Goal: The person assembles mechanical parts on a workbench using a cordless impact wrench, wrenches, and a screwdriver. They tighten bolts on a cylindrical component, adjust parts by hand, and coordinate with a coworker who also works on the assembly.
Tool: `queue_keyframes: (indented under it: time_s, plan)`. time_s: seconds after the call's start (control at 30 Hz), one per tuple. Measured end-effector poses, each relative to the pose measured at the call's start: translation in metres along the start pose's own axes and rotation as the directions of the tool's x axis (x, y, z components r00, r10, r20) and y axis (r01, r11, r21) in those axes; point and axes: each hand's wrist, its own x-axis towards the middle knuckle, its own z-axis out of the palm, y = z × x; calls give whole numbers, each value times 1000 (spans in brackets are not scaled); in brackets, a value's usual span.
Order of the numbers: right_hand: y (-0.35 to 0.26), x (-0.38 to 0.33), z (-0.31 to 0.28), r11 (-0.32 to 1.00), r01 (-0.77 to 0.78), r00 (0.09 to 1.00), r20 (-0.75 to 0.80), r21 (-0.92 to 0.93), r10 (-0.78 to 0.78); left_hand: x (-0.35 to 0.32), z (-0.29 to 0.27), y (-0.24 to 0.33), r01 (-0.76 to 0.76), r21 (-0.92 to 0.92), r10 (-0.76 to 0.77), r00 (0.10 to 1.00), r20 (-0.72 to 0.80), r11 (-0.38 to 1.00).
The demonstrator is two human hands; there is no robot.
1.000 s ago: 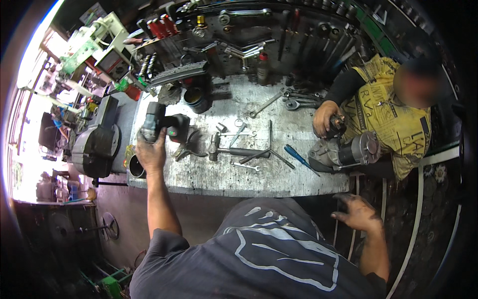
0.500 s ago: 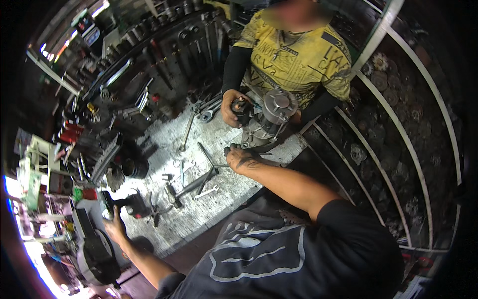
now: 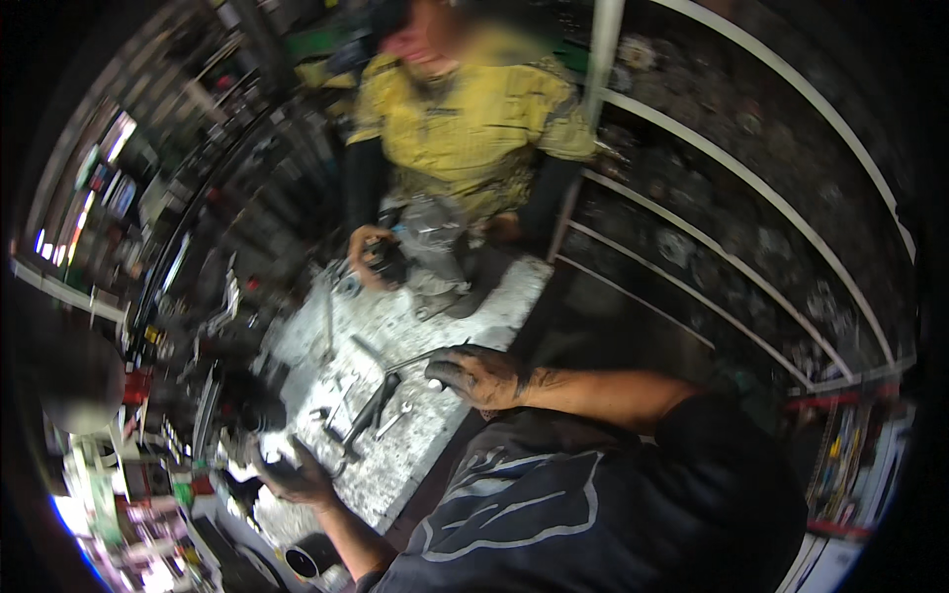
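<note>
My right hand (image 3: 479, 376) is closed above the near edge of the bench, fingers curled round a small dark piece with a bright metal end (image 3: 435, 384). Its kind is unclear from the blur. Just beside it lies a three-armed wrench (image 3: 373, 346). My left hand (image 3: 297, 481) is at the bench's left end, beside a dark power tool (image 3: 235, 488); smearing hides whether its fingers grip anything. A hammer-like tool (image 3: 368, 415) and a small combination wrench (image 3: 393, 420) lie between my hands.
Across the bench (image 3: 494, 331), a person in a yellow shirt (image 3: 445, 128) rests a hand (image 3: 368, 255) on a dark part beside a metal motor-like assembly (image 3: 435, 242). Shelves of metal parts (image 3: 712, 237) stand to the right. Hand tools crowd the left, near a grey machine (image 3: 222, 544).
The view has swung and blurred. My right hand has drawn back from near the metal assembly toward my body, still closed. My left hand was at the power tool's handle; its grip is now unclear.
</note>
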Motion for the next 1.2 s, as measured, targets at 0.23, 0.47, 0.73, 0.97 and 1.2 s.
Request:
queue_keyframes:
  time_s: [0.23,0.47,0.73,0.97,1.2]
  plan:
    - [-47,-125,-74,986,-163,886,-433,42,165,-77,90,248,233,-698,601,372,707,677]
    - [-80,-364,-105,684,-718,524,-543,133,656,-205,117,396,277,-725,758,-20,652,631]
    - [-176,-644,-93,82,-826,-282,-535,558,796,-348,193,393,-146,-512,362,-548,754,847]
    - [-138,-736,-134,86,-755,-426,-587,650,688,-420,252,453,-293,-573,267,-665,697,765]
    - [-78,-838,-249,-33,-992,-122,-927,118,354,-467,343,656,-265,-720,418,-667,617,641]
